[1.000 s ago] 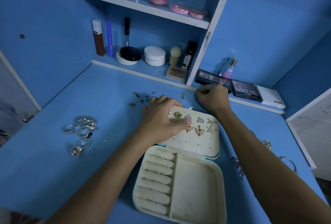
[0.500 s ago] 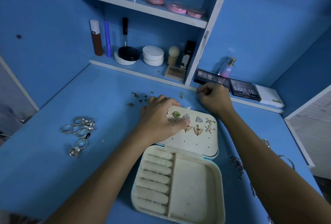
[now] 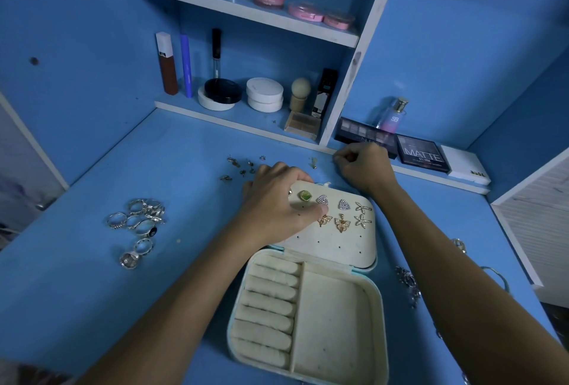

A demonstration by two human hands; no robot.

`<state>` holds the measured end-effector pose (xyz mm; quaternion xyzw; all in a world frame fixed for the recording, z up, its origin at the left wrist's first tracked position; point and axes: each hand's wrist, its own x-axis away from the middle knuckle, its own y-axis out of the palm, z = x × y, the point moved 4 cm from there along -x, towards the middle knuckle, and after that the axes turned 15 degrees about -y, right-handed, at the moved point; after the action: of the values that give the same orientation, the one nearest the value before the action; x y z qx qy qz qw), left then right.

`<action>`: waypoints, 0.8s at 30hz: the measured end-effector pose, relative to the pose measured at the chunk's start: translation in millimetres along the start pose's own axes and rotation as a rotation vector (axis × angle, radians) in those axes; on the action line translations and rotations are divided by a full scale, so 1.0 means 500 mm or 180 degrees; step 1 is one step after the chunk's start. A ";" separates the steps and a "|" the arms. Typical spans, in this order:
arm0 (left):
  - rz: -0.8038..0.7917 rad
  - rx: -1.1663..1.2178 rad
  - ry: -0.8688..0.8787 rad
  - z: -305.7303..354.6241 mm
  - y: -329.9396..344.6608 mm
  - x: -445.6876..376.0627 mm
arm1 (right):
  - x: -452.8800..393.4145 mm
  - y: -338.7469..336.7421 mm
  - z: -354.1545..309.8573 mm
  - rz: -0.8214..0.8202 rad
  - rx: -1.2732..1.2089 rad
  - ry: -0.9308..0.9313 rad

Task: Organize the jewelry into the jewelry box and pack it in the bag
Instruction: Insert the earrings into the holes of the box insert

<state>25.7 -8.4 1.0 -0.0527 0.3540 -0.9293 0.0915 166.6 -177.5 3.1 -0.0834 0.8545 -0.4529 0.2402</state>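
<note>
Left hand (image 3: 277, 200): lies over the 9 o'clock half of the opened lid panel (image 3: 335, 240), fingers curled over its far edge, thumb tip beside the near triangle stud. Appears to steady the panel; nothing seen held apart from it.

Right hand (image 3: 365, 166): at 1 o'clock from the box, fingers curled tight, tips together near the shelf edge. Whether it pinches an earring or a backing cannot be told.

Jewelry box (image 3: 308, 317): open flat at table centre, near half with ring rolls (image 3: 268, 307) at 9 o'clock and a bare tray at 3 o'clock. Lid panel at 12 o'clock carries studs already pinned: a green stone (image 3: 304, 196), two triangle studs (image 3: 344, 204), two butterflies (image 3: 341, 224), two starfish (image 3: 362, 214). Spare holes nearer the hinge.

Outward: loose earrings (image 3: 243, 167) at 11 o'clock of the box; rings (image 3: 138, 218) in a cluster well off at 9 o'clock; dark chain pieces (image 3: 408, 283) at 3 o'clock. No bag in view.

Handling, judged: studs are tiny, light, stiff, with thin posts likely to bend; take by the face edges, fingertip pinch, post down into a hole. Rings are hard and slick, likely to roll; pinch the band. The box looks soft-skinned and light; brace it when pressing.
</note>
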 end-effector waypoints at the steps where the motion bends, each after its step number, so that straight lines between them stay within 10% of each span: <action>1: -0.0007 0.0009 -0.0002 0.000 0.000 0.000 | -0.001 0.001 0.000 -0.0024 0.0020 0.0021; 24: 0.0053 0.0287 0.0301 0.021 -0.029 0.022 | 0.110 -0.095 -0.011 0.0423 -0.1196 0.0388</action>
<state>14.6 -7.0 18.9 -0.0016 0.3161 -0.9449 0.0846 112.5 -220.8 26.1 -0.0427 0.9406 -0.2729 0.1976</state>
